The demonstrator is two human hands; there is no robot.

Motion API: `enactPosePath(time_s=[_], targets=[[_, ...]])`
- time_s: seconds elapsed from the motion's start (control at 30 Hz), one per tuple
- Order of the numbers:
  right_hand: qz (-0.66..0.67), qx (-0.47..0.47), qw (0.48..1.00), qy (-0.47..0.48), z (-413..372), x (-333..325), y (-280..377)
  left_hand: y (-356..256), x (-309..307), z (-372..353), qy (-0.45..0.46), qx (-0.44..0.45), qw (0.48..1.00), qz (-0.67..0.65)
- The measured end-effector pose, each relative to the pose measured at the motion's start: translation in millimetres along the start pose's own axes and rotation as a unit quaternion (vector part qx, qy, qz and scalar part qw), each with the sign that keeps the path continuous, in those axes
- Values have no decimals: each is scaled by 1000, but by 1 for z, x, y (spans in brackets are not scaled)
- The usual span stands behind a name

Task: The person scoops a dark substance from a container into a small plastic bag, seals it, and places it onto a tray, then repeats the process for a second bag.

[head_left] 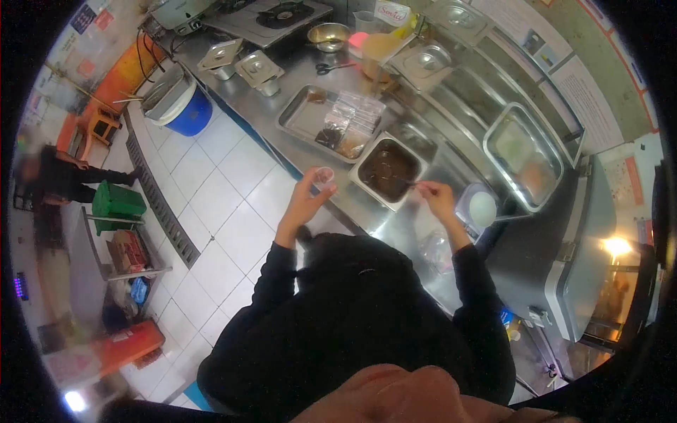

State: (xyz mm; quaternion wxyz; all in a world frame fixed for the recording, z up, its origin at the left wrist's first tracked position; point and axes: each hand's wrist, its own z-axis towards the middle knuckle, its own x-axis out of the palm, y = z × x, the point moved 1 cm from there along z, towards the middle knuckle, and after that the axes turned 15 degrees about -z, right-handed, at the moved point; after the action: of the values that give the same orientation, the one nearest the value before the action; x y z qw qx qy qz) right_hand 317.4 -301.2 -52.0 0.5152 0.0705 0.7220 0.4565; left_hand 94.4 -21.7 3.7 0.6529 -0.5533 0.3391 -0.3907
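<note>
A clear plastic cup (324, 178) is gripped, mouth upward, by the left hand (306, 201), left of the steel pan (364, 189); over brown sauce (386, 168), a thin utensil (410, 182) (tip indistinct) is pointed lengthwise leftward, pinched by the separate right hand (438, 198).

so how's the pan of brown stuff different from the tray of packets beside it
The pan is smaller and looks deeper; the tray is wider and shallow. The pan holds a dark brown mass, while the tray holds separate clear-wrapped packets. Both are metal, rimmed and uncovered.
</note>
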Motion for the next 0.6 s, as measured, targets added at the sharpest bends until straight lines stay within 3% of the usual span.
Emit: enactPosePath(time_s=[0.13, 0.43, 0.6], targets=[[12, -1, 999, -30, -7, -18, 14, -2, 16, 8, 23, 23, 999, -30], [-68, -23, 996, -43, -8, -112, 85, 6, 69, 59, 117, 99, 980, 126], [-135, -67, 984, -90, -13, -136, 120, 5, 103, 81, 132, 133, 977, 105]])
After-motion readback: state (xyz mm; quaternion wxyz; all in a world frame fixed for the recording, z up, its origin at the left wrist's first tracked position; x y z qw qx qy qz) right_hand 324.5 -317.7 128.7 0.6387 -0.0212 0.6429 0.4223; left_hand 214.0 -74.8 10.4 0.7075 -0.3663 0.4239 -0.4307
